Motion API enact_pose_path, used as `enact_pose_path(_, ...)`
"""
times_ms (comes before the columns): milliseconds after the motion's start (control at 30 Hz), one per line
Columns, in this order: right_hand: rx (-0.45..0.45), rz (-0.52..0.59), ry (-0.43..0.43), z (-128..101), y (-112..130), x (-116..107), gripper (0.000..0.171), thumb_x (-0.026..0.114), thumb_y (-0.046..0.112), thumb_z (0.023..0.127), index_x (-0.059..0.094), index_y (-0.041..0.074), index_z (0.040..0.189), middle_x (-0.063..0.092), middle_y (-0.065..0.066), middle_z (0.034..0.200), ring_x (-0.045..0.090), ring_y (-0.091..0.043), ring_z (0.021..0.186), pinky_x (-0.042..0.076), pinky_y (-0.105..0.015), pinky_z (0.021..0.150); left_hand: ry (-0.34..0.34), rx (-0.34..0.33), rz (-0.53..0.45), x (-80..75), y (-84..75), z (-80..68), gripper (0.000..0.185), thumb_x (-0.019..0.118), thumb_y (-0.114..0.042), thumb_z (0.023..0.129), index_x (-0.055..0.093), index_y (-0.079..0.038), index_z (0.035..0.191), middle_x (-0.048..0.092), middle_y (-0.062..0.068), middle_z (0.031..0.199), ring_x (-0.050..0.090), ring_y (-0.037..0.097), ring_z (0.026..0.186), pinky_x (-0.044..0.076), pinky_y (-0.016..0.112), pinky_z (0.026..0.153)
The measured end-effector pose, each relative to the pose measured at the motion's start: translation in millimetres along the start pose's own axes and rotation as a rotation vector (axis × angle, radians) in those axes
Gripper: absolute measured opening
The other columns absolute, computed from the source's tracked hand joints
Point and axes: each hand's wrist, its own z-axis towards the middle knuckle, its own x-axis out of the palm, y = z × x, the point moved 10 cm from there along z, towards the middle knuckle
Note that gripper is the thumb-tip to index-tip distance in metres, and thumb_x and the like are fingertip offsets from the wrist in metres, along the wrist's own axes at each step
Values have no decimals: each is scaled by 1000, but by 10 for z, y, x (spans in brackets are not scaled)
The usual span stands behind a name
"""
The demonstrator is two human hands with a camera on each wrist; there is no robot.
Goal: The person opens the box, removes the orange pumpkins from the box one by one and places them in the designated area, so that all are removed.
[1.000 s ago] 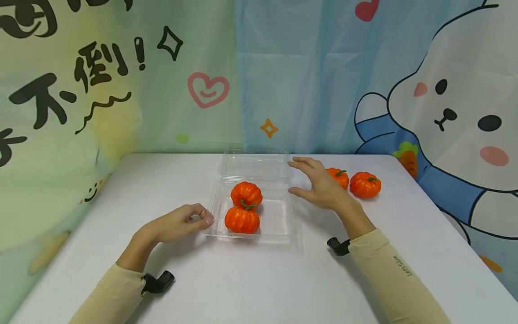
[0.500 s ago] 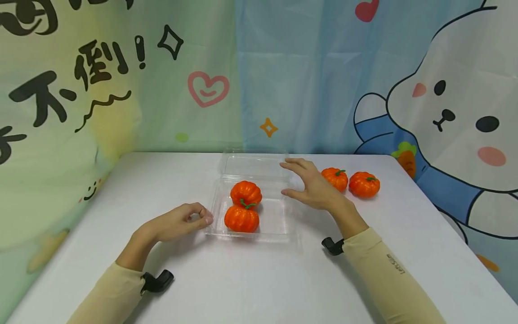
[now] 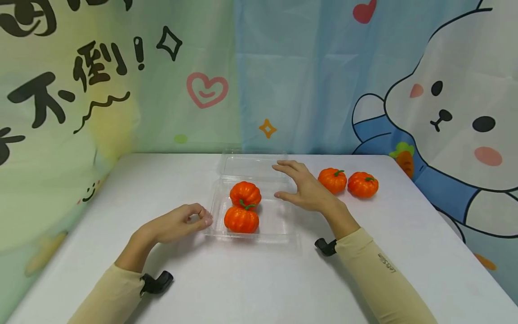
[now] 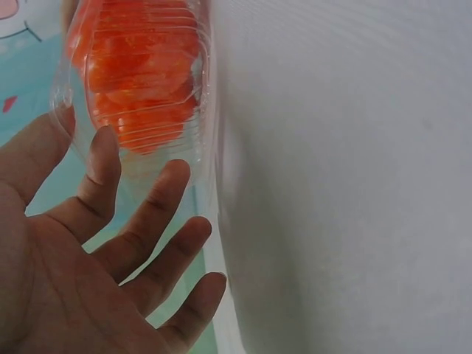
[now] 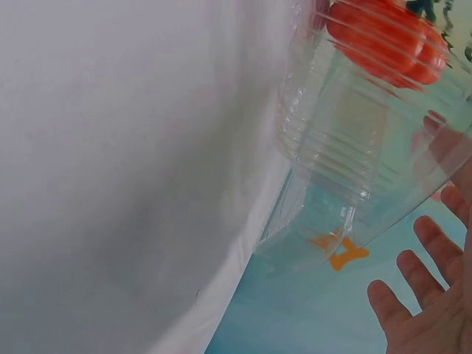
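A clear plastic clamshell box (image 3: 279, 220) sits on the table with its lid (image 3: 252, 166) laid back. Inside it, along the left half, are two small orange pumpkins with green stems, a front pumpkin (image 3: 241, 220) and a rear pumpkin (image 3: 245, 193). My left hand (image 3: 178, 222) pinches the box's left rim between thumb and index finger; its other fingers (image 4: 158, 214) spread below the rim in the left wrist view. My right hand (image 3: 303, 186), fingers relaxed and apart, hovers over the box's right side and holds nothing.
Two more orange pumpkins, a nearer-to-hand pumpkin (image 3: 332, 181) and a farther-right pumpkin (image 3: 363, 185), stand on the white table (image 3: 259, 288) right of the box. A printed curtain (image 3: 283, 67) hangs behind the table's back edge.
My right hand has drifted left, away from the two loose pumpkins and over the box's right rim. My left hand stays at the left rim.
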Motion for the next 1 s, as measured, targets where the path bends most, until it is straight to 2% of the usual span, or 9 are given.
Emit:
enact_pose_path(500,-37,24,28,44,89,101,74,84,26,88,48,13,152,38,-11,160,33,-35,147,34,-58,116,6,-2,-12,-4,-32,-15,22,59,-37,105,63,-16,102,68,0,123,55,29,127,40,61,108)
enact_pose_path(1000,-96,50,34,113,205,211,74,85,22,87,50,10,150,41,-13,158,36,-35,145,34,-56,116,6,19,-28,0,-35,-8,21,59,-36,105,64,-16,102,68,-2,119,56,24,121,44,51,103)
